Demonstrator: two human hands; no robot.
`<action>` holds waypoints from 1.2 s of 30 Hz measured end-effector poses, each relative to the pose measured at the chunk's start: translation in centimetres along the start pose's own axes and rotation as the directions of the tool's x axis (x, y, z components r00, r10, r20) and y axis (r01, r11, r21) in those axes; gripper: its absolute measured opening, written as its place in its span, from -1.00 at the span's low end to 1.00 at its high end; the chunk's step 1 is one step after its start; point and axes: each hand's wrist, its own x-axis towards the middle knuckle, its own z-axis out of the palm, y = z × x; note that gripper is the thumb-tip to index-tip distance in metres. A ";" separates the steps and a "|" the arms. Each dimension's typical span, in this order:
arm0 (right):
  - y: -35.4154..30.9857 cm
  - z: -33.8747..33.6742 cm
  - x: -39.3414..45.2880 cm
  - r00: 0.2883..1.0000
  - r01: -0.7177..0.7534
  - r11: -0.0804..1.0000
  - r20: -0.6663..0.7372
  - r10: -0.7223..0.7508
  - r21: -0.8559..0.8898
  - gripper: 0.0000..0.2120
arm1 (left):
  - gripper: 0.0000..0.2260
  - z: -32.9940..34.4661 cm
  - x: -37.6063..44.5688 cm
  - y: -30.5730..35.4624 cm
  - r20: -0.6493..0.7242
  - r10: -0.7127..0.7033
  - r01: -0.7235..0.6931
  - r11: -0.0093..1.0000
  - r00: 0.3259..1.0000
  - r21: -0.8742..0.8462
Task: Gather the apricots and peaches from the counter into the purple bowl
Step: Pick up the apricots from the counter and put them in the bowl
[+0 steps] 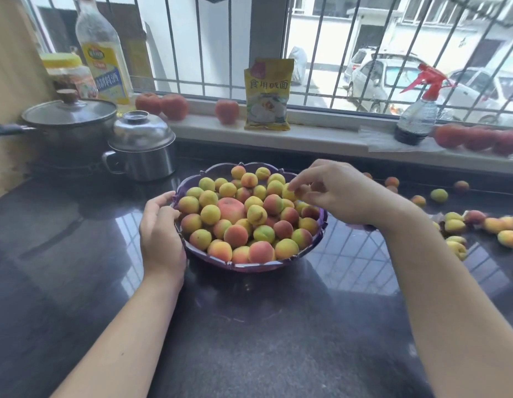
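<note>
The purple bowl [249, 267] stands on the dark counter, heaped with several yellow-red apricots [235, 235] and one larger peach [231, 209]. My left hand [160, 231] grips the bowl's left rim, thumb on the edge. Over the bowl's right side hovers my right hand [335, 193], its fingers loosely curled and pointing down at the pile; I see no fruit held in them. More loose apricots [509, 238] lie on the counter at the far right, with a few more [439, 195] near the back wall.
Red peaches sit on the windowsill at left [175, 106], middle [226, 110] and far right [476, 137]. A lidded steel pot [142, 145] and a pan [68, 119] stand behind the bowl at left. The sill also holds a yellow packet [266, 96], a spray bottle [416, 119] and an oil bottle [101, 53].
</note>
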 end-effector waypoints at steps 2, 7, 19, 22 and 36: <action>0.2 0.6 0.2 1.000 -0.004 1.000 -0.023 0.004 0.003 -0.76 | -0.63 0.0 0.1 0.0 0.002 0.004 -0.004 1.000 1.000 -0.002; 0.4 1.4 0.7 0.999 0.013 1.000 -0.042 -0.014 -0.027 -0.85 | -0.68 -0.2 0.2 -0.2 0.004 0.003 -0.003 1.000 1.000 0.011; 4.4 1.0 1.0 0.852 -0.103 0.854 -0.397 0.340 0.510 -0.85 | -0.68 -0.2 0.2 -0.1 0.004 -0.002 0.001 1.000 1.000 0.014; 7.7 2.8 1.3 0.648 -0.287 0.734 -0.439 0.622 0.615 -0.75 | -0.68 -0.1 0.1 -0.1 -0.002 0.010 -0.010 1.000 1.000 0.018; 9.8 8.1 4.3 0.610 -0.698 0.714 -0.481 0.630 0.052 -0.63 | -0.66 -0.1 -0.1 0.2 -0.006 0.010 -0.010 0.999 1.000 0.030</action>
